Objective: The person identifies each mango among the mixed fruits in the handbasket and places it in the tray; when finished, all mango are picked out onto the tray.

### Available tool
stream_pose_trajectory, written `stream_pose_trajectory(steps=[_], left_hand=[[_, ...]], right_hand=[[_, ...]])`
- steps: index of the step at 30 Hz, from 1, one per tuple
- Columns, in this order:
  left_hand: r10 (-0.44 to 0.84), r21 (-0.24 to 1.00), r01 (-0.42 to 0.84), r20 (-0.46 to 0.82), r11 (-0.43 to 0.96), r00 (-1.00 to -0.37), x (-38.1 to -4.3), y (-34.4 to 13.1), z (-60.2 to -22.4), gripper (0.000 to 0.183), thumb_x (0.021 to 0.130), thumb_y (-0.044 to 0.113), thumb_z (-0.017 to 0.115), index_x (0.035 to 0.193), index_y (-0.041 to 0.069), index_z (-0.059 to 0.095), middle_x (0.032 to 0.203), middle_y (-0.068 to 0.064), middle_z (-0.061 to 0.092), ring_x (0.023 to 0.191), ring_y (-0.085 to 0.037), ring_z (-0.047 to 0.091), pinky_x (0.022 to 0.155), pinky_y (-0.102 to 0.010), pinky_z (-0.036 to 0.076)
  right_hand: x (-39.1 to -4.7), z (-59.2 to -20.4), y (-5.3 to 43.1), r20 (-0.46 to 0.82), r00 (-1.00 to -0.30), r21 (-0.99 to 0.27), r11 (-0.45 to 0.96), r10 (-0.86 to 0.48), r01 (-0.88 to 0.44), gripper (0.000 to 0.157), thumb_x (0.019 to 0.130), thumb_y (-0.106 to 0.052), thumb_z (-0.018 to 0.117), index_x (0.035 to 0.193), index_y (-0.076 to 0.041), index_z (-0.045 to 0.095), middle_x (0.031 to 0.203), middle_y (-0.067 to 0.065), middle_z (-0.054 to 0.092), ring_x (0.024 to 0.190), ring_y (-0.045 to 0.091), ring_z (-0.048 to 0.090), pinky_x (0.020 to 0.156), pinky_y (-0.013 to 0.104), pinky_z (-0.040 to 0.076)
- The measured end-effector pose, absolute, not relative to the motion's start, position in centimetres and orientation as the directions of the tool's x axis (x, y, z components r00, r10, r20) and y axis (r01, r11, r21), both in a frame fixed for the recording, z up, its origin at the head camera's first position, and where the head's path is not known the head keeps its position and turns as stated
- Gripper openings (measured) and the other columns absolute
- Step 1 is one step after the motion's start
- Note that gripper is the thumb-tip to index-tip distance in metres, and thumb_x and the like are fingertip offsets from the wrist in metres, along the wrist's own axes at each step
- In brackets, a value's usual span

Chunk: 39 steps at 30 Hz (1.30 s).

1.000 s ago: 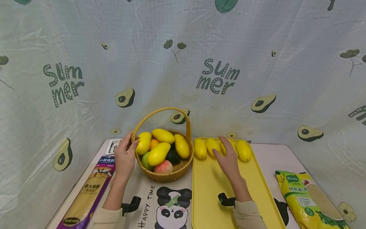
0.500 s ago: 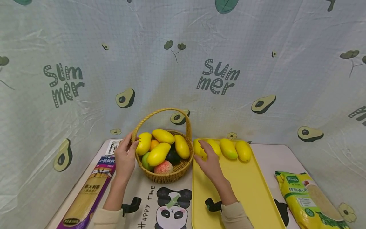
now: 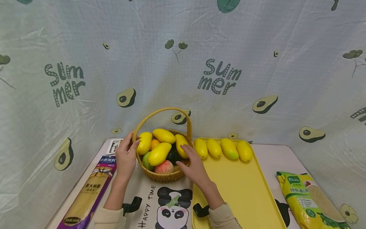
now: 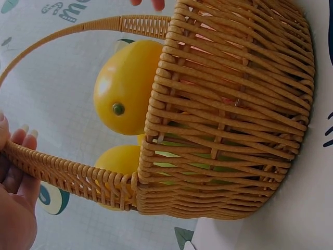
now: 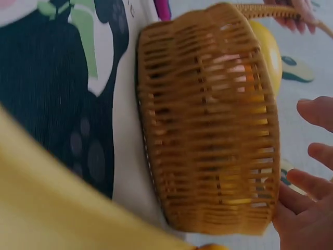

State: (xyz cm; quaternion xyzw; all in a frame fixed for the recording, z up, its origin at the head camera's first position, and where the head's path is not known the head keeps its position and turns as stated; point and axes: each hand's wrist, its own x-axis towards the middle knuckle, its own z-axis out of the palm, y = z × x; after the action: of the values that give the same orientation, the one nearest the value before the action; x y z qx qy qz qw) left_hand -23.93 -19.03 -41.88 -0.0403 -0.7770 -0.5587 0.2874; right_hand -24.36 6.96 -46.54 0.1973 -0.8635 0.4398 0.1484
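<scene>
A wicker basket [image 3: 164, 177] holds several yellow mangoes [image 3: 159, 154], a peach [image 3: 164, 167], a green fruit [image 3: 145, 161], an orange fruit [image 3: 154, 144] and a dark fruit [image 3: 173, 156]. My left hand [image 3: 125, 161] grips the left side of the basket's arched handle [image 4: 78, 182]; the left wrist view shows fingers and thumb around it. Over the basket's right rim reaches my right hand [image 3: 197, 168], thumb and fingers spread, beside the rightmost mango [image 3: 180, 141]. The right wrist view shows that hand [image 5: 312, 216] with nothing between its fingers.
Right of the basket lies a yellow tray [image 3: 237, 190] with several mangoes [image 3: 229, 149] lined up along its far end. A pasta pack [image 3: 90, 190] lies at the left, a Knorr bag [image 3: 310, 198] at the right. Behind hangs a printed curtain [image 3: 160, 79].
My right hand has moved left from above the mangoes on the tray to the right side of the basket. The left hand stays on the handle.
</scene>
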Motion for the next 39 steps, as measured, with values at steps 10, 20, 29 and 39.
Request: stream_pose_trajectory(steps=[10,20,29,39], left_hand=[[-0.264,0.841,0.384,0.497,0.381,-0.827,-23.8,-19.3,-41.9,0.045,0.103,0.026,0.053,0.148,0.022,0.048,0.127,-0.009,0.063,0.125,-0.018,0.057,0.099,-0.006,0.044],[-0.264,0.84,0.393,0.502,0.374,-0.824,-24.0,-19.2,-41.9,0.045,0.102,0.025,0.054,0.147,0.02,0.049,0.127,-0.01,0.063,0.124,-0.02,0.059,0.099,-0.008,0.045],[-0.266,0.832,0.397,0.514,0.388,-0.816,-24.2,-19.4,-42.1,0.044,0.103,0.024,0.053,0.147,0.022,0.05,0.126,-0.008,0.064,0.124,-0.017,0.058,0.1,-0.006,0.044],[-0.252,0.836,0.412,0.513,0.361,-0.821,-24.0,-19.2,-41.8,0.044,0.102,0.023,0.054,0.146,0.021,0.051,0.125,-0.008,0.064,0.122,-0.015,0.058,0.1,-0.006,0.044]], right_hand=[[-23.8,-46.1,3.9,0.419,-0.87,-0.698,0.52,-0.262,-0.493,0.063,0.091,-0.033,0.071,0.147,-0.019,0.048,0.153,0.007,0.044,0.139,0.028,0.046,0.114,0.052,0.043],[-23.3,-45.6,1.5,0.408,-0.877,-0.613,0.635,-0.253,-0.469,0.068,0.088,-0.041,0.073,0.148,-0.024,0.047,0.154,0.003,0.044,0.133,0.024,0.053,0.106,0.048,0.051],[-23.6,-45.3,0.1,0.365,-0.894,-0.55,0.715,-0.26,-0.433,0.078,0.084,-0.053,0.072,0.151,-0.033,0.039,0.16,0.001,0.034,0.125,0.025,0.058,0.099,0.05,0.054],[-23.7,-45.7,-1.2,0.35,-0.9,-0.497,0.763,-0.26,-0.414,0.081,0.083,-0.056,0.072,0.153,-0.04,0.034,0.163,0.006,0.026,0.121,0.032,0.058,0.103,0.05,0.05]])
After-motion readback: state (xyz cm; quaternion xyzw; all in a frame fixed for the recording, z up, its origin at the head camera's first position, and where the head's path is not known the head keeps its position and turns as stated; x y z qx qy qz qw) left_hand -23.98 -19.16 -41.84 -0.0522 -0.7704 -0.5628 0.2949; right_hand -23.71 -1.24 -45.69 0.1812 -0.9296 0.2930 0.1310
